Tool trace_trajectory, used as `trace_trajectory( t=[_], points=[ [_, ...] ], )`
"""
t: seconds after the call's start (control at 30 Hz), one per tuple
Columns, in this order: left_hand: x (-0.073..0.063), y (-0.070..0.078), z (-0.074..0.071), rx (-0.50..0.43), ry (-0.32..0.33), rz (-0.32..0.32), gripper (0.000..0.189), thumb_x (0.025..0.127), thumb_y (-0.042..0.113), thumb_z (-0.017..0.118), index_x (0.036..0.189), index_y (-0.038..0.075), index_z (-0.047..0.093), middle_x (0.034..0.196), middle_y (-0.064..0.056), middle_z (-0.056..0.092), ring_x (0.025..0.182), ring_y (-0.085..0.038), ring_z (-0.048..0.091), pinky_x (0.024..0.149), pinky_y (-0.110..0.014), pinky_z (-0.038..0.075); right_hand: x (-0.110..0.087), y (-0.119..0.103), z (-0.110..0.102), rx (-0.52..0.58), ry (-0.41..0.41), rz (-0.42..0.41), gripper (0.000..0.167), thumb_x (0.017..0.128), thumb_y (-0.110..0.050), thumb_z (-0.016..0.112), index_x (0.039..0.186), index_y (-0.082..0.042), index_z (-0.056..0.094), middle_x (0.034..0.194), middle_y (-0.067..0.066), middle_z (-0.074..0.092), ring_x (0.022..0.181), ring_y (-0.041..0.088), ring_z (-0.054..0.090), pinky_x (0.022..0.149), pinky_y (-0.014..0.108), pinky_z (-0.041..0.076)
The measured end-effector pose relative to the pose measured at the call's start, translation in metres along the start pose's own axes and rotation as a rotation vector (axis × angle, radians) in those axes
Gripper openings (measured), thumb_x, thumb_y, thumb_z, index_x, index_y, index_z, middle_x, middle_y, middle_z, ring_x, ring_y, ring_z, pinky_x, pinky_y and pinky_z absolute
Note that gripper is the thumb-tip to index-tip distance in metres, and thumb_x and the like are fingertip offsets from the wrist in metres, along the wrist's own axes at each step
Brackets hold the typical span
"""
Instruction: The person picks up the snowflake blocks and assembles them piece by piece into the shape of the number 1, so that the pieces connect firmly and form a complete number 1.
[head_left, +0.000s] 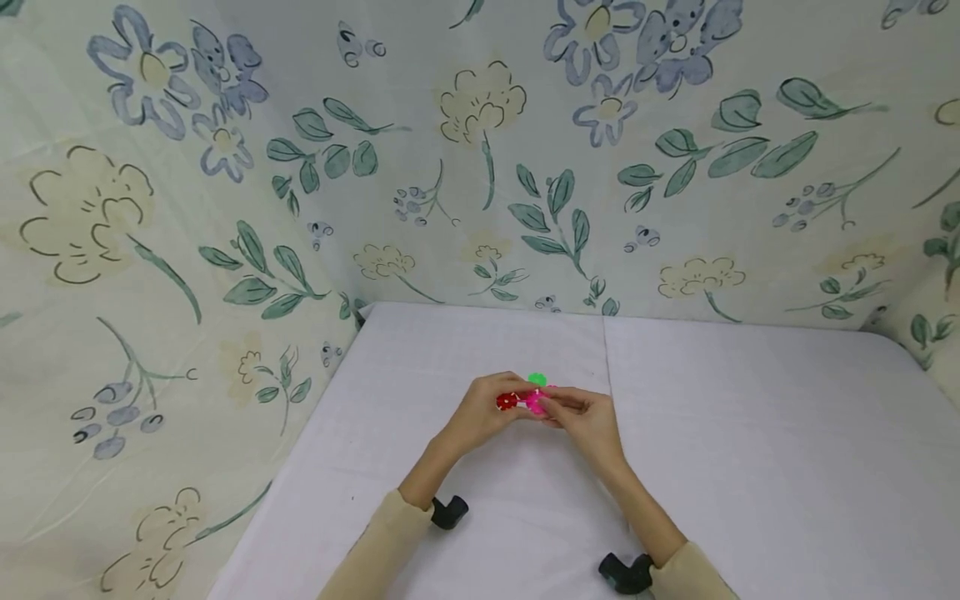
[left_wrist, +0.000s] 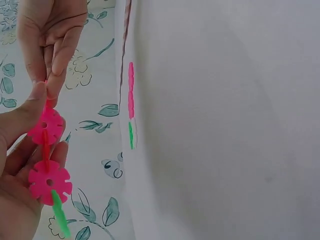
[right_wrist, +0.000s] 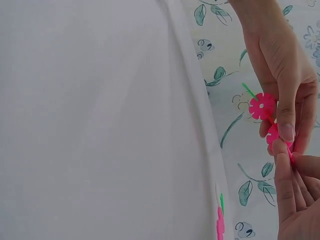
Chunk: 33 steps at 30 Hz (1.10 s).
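Observation:
Both hands meet over the white table around a short chain of notched interlocking discs. In the left wrist view, a pink disc carries a green disc set edge-on into it. A thin red disc joins it to a second pink disc. My left hand holds this chain between thumb and fingers. My right hand pinches a bright pink disc at the chain's right end, its fingertips against the left thumb. From the head view, the red disc shows face up between the left fingers.
Behind the hands, a loose green disc lies on the white table; in the left wrist view pink discs lie in line with it. Floral cloth hangs behind the table. A black wrist mount shows by each sleeve.

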<state>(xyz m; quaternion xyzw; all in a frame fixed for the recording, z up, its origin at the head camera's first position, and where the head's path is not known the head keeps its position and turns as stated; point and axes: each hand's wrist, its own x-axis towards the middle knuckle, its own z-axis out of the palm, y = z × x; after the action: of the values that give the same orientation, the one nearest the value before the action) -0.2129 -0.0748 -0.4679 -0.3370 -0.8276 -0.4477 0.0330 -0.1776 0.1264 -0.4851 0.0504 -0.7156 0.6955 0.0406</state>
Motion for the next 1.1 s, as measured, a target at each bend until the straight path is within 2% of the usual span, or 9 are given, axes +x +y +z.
trace_trajectory(
  t=[0.13,0.27,0.5,0.8,1.1],
  points=[
    [-0.001,-0.001,0.0,-0.025,0.034,-0.001,0.037,0.082,0.01,0.086,0.118,0.006,0.078,0.106,-0.005,0.078,0.098,-0.016,0.071,0.086,-0.022,0.06,-0.001,-0.002,0.004,0.032,0.004,0.069,0.03,0.094,-0.004,0.074,0.119,0.012,0.071,0.114,0.032,0.073,0.079,0.008,0.077,0.073,0.027,0.063],
    [-0.003,-0.004,-0.001,-0.036,0.033,-0.015,0.033,0.082,0.008,0.086,0.115,0.006,0.079,0.105,-0.006,0.078,0.094,-0.016,0.07,0.082,-0.021,0.059,-0.003,-0.003,0.003,0.038,-0.016,0.108,0.031,0.096,-0.004,0.072,0.122,0.013,0.069,0.115,0.031,0.073,0.08,0.008,0.077,0.076,0.027,0.064],
    [-0.002,-0.007,0.002,-0.035,-0.015,-0.008,0.034,0.083,0.009,0.085,0.117,0.006,0.079,0.107,-0.006,0.077,0.097,-0.017,0.07,0.084,-0.024,0.06,-0.004,0.002,0.003,0.062,0.02,0.123,0.028,0.096,-0.001,0.071,0.12,0.014,0.069,0.113,0.031,0.073,0.078,0.009,0.077,0.075,0.028,0.064],
    [-0.001,-0.006,0.004,-0.026,0.016,0.003,0.033,0.081,0.008,0.086,0.113,0.005,0.08,0.104,-0.007,0.077,0.095,-0.017,0.071,0.082,-0.023,0.06,-0.004,0.001,0.006,0.081,0.061,0.165,0.028,0.094,-0.003,0.075,0.116,0.014,0.071,0.101,0.024,0.078,0.071,0.011,0.077,0.072,0.027,0.064],
    [-0.002,-0.005,0.002,-0.015,0.009,-0.001,0.033,0.08,0.009,0.087,0.112,0.003,0.08,0.102,-0.008,0.077,0.085,-0.016,0.068,0.075,-0.025,0.06,-0.003,0.002,-0.005,0.022,0.014,0.171,0.033,0.097,-0.012,0.073,0.12,0.011,0.07,0.104,0.018,0.08,0.078,0.012,0.078,0.076,0.026,0.063]
  ],
)
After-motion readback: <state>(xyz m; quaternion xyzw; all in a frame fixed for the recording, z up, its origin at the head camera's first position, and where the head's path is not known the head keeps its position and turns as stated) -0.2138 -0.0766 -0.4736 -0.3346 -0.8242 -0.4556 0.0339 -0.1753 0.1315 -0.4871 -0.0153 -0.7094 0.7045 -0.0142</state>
